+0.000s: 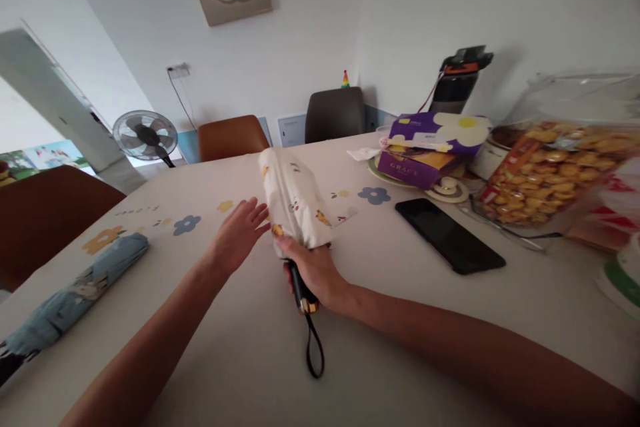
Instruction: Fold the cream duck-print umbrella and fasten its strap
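Note:
A folded white umbrella (295,197) with small printed figures lies over the middle of the table, its black handle (301,284) and wrist strap pointing toward me. My right hand (317,270) is wrapped round it where the cloth meets the handle. Some of those fingers are hidden beneath the umbrella. Just left of the cloth, my left hand (241,232) has its fingers stretched out and holds nothing; whether the fingertips touch the cloth I cannot tell. A loose flap of the fabric sticks out on the right side.
A blue folded umbrella (83,290) lies at the left. To the right are a black phone (450,235), a purple box (410,167), a tissue pack (440,132), a dark bottle (457,80) and a clear tub of snacks (555,170). Chairs (233,137) stand around the table (240,360).

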Motion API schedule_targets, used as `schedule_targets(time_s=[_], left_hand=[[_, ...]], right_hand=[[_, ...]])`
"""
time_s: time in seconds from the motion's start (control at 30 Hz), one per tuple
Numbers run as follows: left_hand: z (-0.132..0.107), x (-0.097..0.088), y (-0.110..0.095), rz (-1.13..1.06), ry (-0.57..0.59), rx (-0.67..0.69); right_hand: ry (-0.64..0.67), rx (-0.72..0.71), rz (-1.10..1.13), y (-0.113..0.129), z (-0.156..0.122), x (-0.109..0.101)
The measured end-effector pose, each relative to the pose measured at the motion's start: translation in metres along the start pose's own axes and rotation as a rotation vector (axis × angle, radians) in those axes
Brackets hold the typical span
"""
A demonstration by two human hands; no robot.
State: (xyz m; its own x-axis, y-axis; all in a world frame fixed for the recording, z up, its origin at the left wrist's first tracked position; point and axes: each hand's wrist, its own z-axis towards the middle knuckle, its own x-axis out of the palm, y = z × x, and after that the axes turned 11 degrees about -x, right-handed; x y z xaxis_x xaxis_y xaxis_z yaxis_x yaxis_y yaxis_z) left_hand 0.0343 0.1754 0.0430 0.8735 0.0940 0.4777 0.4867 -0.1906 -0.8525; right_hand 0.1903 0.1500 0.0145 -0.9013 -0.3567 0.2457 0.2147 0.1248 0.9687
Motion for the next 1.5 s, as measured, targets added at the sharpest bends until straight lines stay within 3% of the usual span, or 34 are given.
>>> schedule_targets(time_s=[0.1,0.27,0.4,0.5,0.6,0.7,0.83,0.93,1.07,1.17,1.27,1.4,1.5], left_hand=[[0.000,-0.002,-0.008,-0.008,-0.082,0.042],[-0.005,0.003,-0.012,0.104,-0.219,0.171],[-0.007,0.003,-0.007,0.341,-0.237,0.234],[-0.005,0.014,-0.007,0.579,-0.177,0.257],[0.004,0.037,-0.009,0.824,-0.117,0.252],[0.027,0.058,-0.001,0.996,0.067,0.297],[0.069,0.071,0.025,1.265,0.305,0.419],[0.091,0.076,0.041,1.498,0.370,0.472],[0.103,0.083,0.042,1.710,0.403,0.539],[0.100,0.086,0.032,1.716,0.395,0.552],[0.088,0.085,0.017,1.527,0.313,0.592],[0.059,0.074,-0.005,1.196,0.125,0.633],[0.034,0.056,-0.015,1.012,-0.071,0.574]], right_hand=[[-0.039,0.039,0.045,0.003,0.008,-0.006],[0.211,0.292,0.298,0.001,0.012,-0.007],[0.311,0.306,0.434,-0.005,0.010,-0.006],[0.314,0.298,0.488,-0.007,0.008,-0.006],[0.309,0.337,0.478,-0.009,0.009,-0.006],[0.318,0.358,0.454,-0.016,0.013,-0.007],[0.401,0.388,0.425,-0.028,0.019,-0.012],[0.428,0.418,0.423,-0.029,0.020,-0.013],[0.375,0.395,0.471,-0.021,0.016,-0.011],[0.334,0.348,0.515,-0.018,0.014,-0.009],[0.352,0.355,0.528,-0.021,0.015,-0.009],[0.351,0.391,0.522,-0.024,0.017,-0.008],[0.312,0.343,0.543,-0.021,0.016,-0.006]])
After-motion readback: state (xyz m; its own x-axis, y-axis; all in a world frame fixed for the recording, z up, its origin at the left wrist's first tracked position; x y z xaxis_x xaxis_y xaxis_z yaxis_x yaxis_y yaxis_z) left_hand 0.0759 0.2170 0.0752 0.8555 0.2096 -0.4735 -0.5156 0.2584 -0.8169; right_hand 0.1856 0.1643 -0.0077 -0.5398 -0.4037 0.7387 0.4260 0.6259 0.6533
